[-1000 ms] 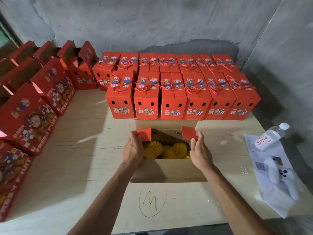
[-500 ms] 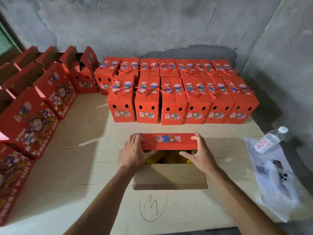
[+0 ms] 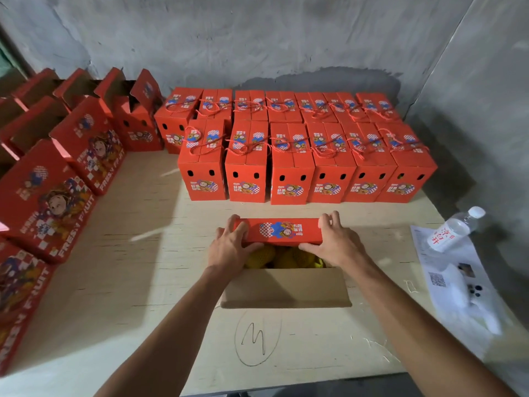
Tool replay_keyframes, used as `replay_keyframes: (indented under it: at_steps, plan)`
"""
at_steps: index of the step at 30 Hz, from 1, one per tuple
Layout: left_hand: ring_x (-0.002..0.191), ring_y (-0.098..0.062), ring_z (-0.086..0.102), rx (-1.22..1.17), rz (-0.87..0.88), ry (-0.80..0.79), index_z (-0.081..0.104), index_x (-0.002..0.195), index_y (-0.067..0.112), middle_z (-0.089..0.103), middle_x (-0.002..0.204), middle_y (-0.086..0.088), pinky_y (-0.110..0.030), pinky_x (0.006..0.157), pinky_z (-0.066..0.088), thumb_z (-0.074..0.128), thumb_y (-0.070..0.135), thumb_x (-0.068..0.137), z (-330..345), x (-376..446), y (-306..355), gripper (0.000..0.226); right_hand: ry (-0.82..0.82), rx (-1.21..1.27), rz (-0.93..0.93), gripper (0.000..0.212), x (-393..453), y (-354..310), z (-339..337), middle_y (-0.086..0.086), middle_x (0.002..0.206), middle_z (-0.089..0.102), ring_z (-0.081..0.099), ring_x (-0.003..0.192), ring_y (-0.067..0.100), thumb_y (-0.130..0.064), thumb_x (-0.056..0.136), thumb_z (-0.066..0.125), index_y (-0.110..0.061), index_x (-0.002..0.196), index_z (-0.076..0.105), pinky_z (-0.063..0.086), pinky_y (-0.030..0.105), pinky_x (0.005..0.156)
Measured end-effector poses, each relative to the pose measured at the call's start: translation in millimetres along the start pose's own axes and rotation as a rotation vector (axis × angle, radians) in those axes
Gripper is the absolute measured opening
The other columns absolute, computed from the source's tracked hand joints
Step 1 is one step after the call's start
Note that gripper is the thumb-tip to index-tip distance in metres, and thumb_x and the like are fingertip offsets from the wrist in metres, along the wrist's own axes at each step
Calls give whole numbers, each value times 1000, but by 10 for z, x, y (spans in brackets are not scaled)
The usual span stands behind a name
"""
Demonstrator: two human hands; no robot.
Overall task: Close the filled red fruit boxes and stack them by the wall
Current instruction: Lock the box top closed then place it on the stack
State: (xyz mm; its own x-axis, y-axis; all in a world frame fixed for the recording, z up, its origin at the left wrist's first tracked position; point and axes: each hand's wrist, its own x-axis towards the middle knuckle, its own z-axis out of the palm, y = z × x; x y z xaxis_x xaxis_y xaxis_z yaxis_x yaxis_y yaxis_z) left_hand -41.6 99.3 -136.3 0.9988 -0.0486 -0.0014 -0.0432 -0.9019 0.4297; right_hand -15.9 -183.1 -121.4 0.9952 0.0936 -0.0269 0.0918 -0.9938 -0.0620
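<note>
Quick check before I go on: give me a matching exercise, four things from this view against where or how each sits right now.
Things:
1. far red flap
2. yellow fruit
3. water bottle
4. near brown flap

States:
a. lying on its side on papers
b. gripped at both ends by the left hand and right hand
c. not yet folded over
d. inside the open box, partly covered

Pairs: 1-b, 2-d, 3-a, 4-c

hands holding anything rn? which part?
Both hold the box's red far flap, folded over the fruit: left hand at its left end, right hand at its right end.
</note>
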Motion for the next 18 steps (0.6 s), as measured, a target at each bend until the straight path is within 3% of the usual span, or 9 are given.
replay_keyframes:
  at_steps: [3, 5, 7, 9, 11, 14, 18]
  plan:
    - [121, -29, 46, -3, -8, -9, 42, 119, 31, 33, 151, 6, -50, 85, 60, 60, 71, 88, -10, -4, 1, 53, -29, -184, 20, 81, 137, 102, -359, -2, 101, 60, 63, 80, 21, -92, 80, 40, -21, 115, 51, 44, 32, 65]
    - [121, -30, 47, -13, -9, -5, 43, 119, 31, 34, 151, 5, -50, 86, 59, 60, 71, 87, -9, -8, -3, 54, 33, -198, 52, 68, 176, 169, -559, -4, 75, 63, 58, 61, 18, -84, 86, 41, -20, 89, 61, 40, 29, 59]
    - [119, -31, 48, -24, -6, 6, 43, 116, 30, 34, 150, 6, -50, 85, 59, 61, 71, 87, 0, -20, -8, 53, 1, 103, 75, 63, 157, 182, -619, -6, 56, 64, 60, 45, 14, -75, 95, 39, -20, 72, 57, 43, 26, 55]
    - [120, -31, 47, -28, -12, 8, 44, 116, 30, 35, 151, 7, -50, 85, 59, 61, 71, 86, 4, -29, -2, 54, -222, 500, 95, 57, 84, 111, -608, -1, 58, 71, 69, 49, 14, -60, 105, 34, -15, 84, 64, 52, 29, 56]
    - [123, -29, 44, -8, -18, -5, 43, 121, 32, 34, 151, 8, -50, 87, 59, 60, 74, 85, -8, -31, 3, 57, -265, 469, -11, 47, -29, 23, -457, 1, 68, 74, 72, 62, 20, -41, 107, 35, -11, 86, 64, 52, 31, 61]
    - [122, -27, 44, 30, -23, -6, 41, 122, 34, 34, 151, 10, -47, 86, 59, 56, 79, 84, -55, -42, 20, 60, 114, 130, -211, 21, -235, -53, -19, -5, 83, 59, 59, 80, 19, -29, 99, 54, -18, 82, 53, 48, 33, 70]
    - [123, -29, 51, 140, -93, -22, 39, 135, 25, 28, 161, 10, -45, 94, 51, 51, 82, 85, -59, -76, 56, 77, 447, 190, -100, 13, -405, -139, 380, -2, 93, 57, 54, 88, 20, -29, 94, 62, -20, 91, 54, 41, 31, 76]
